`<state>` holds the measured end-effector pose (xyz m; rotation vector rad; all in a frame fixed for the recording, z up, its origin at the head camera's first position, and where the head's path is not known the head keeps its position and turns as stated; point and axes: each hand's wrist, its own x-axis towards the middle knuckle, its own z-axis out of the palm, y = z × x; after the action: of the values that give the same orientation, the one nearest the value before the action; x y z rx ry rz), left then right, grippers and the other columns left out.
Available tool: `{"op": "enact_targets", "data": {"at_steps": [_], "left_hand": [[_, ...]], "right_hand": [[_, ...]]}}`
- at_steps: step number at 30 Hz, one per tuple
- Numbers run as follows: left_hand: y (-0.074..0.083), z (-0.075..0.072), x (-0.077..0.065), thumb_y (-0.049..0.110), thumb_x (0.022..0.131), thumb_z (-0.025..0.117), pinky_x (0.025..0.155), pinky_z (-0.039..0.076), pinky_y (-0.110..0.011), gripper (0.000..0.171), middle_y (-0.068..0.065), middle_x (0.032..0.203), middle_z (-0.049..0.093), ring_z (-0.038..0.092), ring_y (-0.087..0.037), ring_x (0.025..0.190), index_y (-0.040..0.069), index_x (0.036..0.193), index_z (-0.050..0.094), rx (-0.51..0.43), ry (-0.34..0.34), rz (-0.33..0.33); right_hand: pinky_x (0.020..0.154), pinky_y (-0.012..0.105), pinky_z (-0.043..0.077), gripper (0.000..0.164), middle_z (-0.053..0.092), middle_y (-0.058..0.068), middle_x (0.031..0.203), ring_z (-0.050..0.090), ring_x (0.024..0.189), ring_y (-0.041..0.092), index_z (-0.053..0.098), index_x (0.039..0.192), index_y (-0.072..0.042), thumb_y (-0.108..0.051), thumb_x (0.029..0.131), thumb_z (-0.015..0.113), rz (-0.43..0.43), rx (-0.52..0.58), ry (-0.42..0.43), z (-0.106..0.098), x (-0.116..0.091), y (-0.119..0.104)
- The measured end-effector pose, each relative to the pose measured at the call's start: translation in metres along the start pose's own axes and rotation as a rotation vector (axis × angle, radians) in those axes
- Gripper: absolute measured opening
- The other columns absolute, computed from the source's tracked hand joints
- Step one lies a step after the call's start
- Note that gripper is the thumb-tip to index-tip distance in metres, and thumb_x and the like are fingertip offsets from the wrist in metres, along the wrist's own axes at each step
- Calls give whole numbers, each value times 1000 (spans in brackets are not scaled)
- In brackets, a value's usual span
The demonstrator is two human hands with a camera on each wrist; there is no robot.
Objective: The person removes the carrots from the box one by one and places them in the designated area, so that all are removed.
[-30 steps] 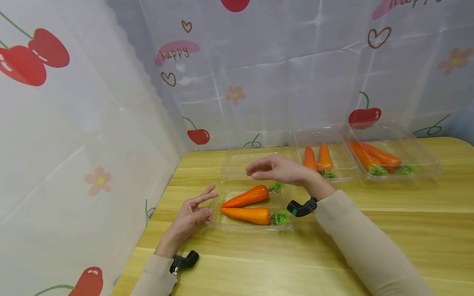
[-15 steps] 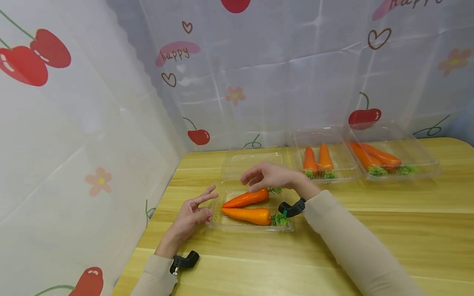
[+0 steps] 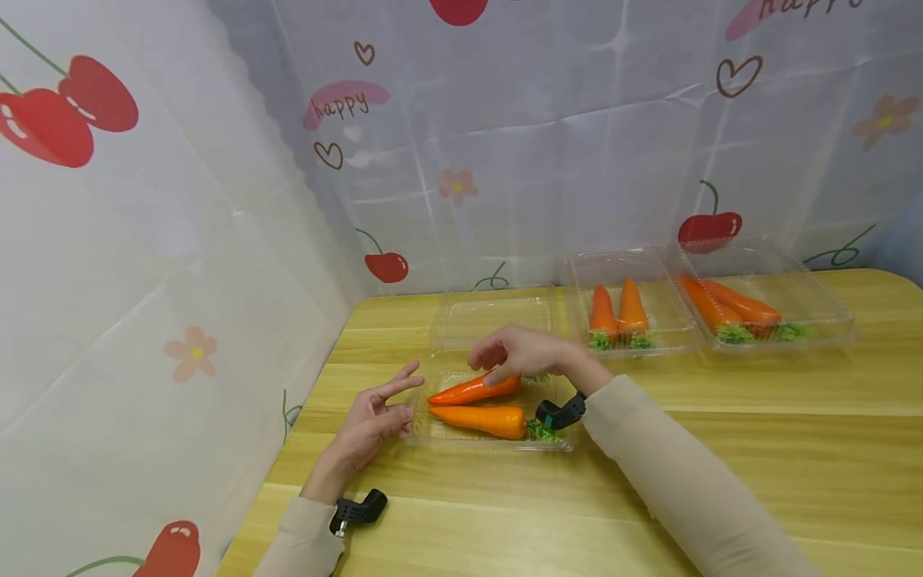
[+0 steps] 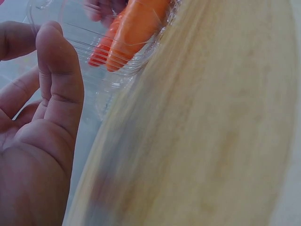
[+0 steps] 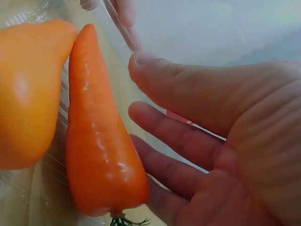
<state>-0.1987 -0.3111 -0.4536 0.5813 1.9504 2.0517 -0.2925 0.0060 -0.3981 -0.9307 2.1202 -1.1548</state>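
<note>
Looking down through the head camera, I see bare table (image 3: 469,513) nearest me, with two beige sleeves (image 3: 303,537) reaching in, a black bracket (image 3: 360,510) on the left wrist and another on the right. The two hands are apart from each other. The left hand (image 3: 371,421) has its fingers spread at the left end of a clear plastic box (image 3: 497,445); I cannot tell whether it touches the plastic. In the box lie two carrots, tips close together on the left, leafy tops to the right: the lighter orange carrot (image 3: 483,420) in front, the redder carrot (image 3: 461,393) behind. Over the redder one is the right hand (image 3: 522,353), fingers loosely bent; the right wrist view shows its thumb clear of the carrot and its fingers just beside it, contact unclear to me. Behind lies the box's clear lid (image 3: 497,320). Farther right stand a middle box (image 3: 638,263) and a right box (image 3: 775,264), each holding two carrots. Last comes a pale sheet (image 3: 505,208) printed with cherries.
</note>
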Motion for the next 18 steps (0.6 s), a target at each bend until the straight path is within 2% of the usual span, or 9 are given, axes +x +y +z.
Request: {"op": "enact_targets", "data": {"at_steps": [8, 14, 18], "left_hand": [[-1, 0, 0, -11, 96, 56, 59, 54, -19, 54, -25, 171, 7, 59, -6, 67, -22, 145, 38, -16, 0, -13], [0, 0, 0, -9, 96, 58, 59, 54, -19, 55, -26, 171, 6, 59, -7, 67, -22, 145, 38, -21, -4, -1], [-1, -1, 0, -9, 96, 58, 59, 54, -19, 55, -25, 171, 7, 58, -6, 67, -22, 145, 38, -19, -3, -4]], "right_hand": [[111, 42, 50, 39, 72, 8, 129, 65, 122, 23, 70, 128, -4, -8, 90, 78, 15, -80, -55, 7, 5, 6], [105, 36, 53, 39, 73, 6, 126, 67, 111, 15, 71, 125, -5, -3, 87, 80, 32, -87, -66, 7, 7, 6], [101, 33, 54, 38, 75, 3, 120, 67, 103, 12, 73, 121, -8, -3, 84, 82, 40, -138, -57, 8, 8, 4]]}}
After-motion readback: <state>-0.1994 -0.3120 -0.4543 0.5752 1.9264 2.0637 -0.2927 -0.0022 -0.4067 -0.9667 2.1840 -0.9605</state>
